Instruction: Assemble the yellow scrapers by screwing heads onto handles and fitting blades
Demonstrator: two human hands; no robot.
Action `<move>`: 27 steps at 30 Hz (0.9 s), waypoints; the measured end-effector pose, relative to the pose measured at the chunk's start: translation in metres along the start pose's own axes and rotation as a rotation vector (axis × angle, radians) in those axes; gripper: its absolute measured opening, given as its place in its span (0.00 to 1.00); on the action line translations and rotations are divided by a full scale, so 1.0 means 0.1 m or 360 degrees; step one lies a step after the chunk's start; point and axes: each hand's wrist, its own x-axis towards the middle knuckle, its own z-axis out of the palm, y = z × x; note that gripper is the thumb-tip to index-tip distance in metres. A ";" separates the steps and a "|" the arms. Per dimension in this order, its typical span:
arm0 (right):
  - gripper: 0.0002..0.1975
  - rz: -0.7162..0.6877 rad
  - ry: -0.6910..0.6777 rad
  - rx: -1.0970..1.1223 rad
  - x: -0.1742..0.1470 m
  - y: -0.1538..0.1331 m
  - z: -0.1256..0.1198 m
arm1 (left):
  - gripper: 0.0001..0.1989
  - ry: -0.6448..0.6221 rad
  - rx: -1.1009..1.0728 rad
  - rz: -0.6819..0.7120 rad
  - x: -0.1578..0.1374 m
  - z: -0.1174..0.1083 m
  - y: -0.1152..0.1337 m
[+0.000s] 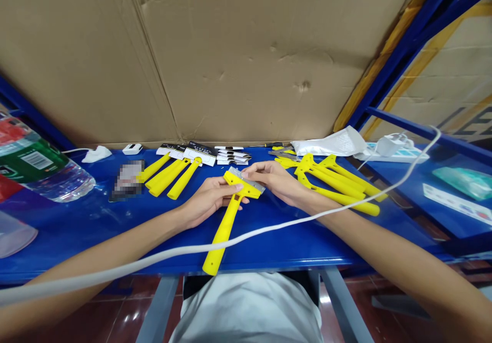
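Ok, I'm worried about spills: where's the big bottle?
In the head view, the big bottle is at the far left of the blue table, left of the carded yellow scrapers.

Letters "LE" (478, 120) on right-hand cardboard (457, 71)

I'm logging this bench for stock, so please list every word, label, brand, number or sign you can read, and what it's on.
"LE", cut off by the picture's edge: right-hand cardboard.
Bottle label: barcode visible; lettering too blurred.
Black-and-white cards: print too small.
White strip: markings too blurred.
Dark flat item: pixelated, unreadable.
Held yellow scraper: no readable text.
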 end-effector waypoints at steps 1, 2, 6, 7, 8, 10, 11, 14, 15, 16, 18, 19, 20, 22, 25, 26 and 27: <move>0.13 0.0009 -0.0006 -0.0007 0.00 0.00 0.00 | 0.11 -0.0006 0.0002 -0.0001 0.00 0.00 0.00; 0.13 0.0016 -0.0016 -0.0016 0.00 0.00 0.00 | 0.11 -0.0012 0.0005 0.0001 0.00 0.00 0.00; 0.14 0.0022 -0.0060 -0.0039 0.00 0.01 0.00 | 0.13 -0.0043 0.0025 0.0028 -0.01 -0.01 0.01; 0.14 0.0021 -0.0064 -0.0046 0.00 0.00 0.00 | 0.14 -0.0055 0.0029 0.0033 -0.01 -0.01 0.01; 0.14 0.0019 -0.0066 -0.0054 0.00 0.00 -0.01 | 0.15 -0.0067 0.0032 0.0037 -0.02 -0.01 0.02; 0.14 0.0006 -0.0068 -0.0065 0.00 -0.01 -0.01 | 0.16 -0.0085 0.0040 0.0044 -0.02 0.00 0.02; 0.14 -0.0010 -0.0071 -0.0066 -0.01 -0.01 -0.01 | 0.16 -0.0092 0.0046 0.0050 -0.03 0.00 0.02; 0.13 -0.0082 -0.0087 -0.0075 0.00 -0.02 -0.01 | 0.17 -0.0113 0.0067 0.0072 -0.04 0.01 0.03; 0.12 -0.0105 -0.0090 -0.0083 0.00 -0.02 -0.01 | 0.17 -0.0117 0.0073 0.0078 -0.04 0.02 0.03; 0.12 -0.0122 -0.0093 -0.0093 0.00 -0.02 -0.01 | 0.16 -0.0122 0.0077 0.0082 -0.05 0.02 0.03; 0.13 -0.0138 -0.0095 -0.0106 0.00 -0.03 -0.01 | 0.16 -0.0127 0.0081 0.0086 -0.06 0.03 0.04; 0.13 -0.0141 -0.0096 -0.0111 0.00 -0.03 -0.01 | 0.16 -0.0128 0.0081 0.0087 -0.06 0.04 0.04; 0.13 -0.0146 -0.0098 -0.0117 0.01 -0.03 -0.02 | 0.16 -0.0126 0.0077 0.0090 -0.06 0.04 0.04; 0.13 -0.0159 -0.0108 -0.0137 0.01 -0.04 -0.02 | 0.16 -0.0117 0.0065 0.0099 -0.06 0.04 0.04; 0.13 -0.0181 -0.0098 -0.0186 0.01 -0.05 -0.03 | 0.16 -0.0116 0.0054 0.0116 -0.06 0.03 0.04; 0.13 -0.0188 -0.0086 -0.0200 0.01 -0.04 -0.04 | 0.16 -0.0117 0.0053 0.0121 -0.05 0.03 0.04; 0.13 -0.0195 -0.0073 -0.0213 0.01 -0.04 -0.04 | 0.16 -0.0116 0.0056 0.0125 -0.05 0.02 0.04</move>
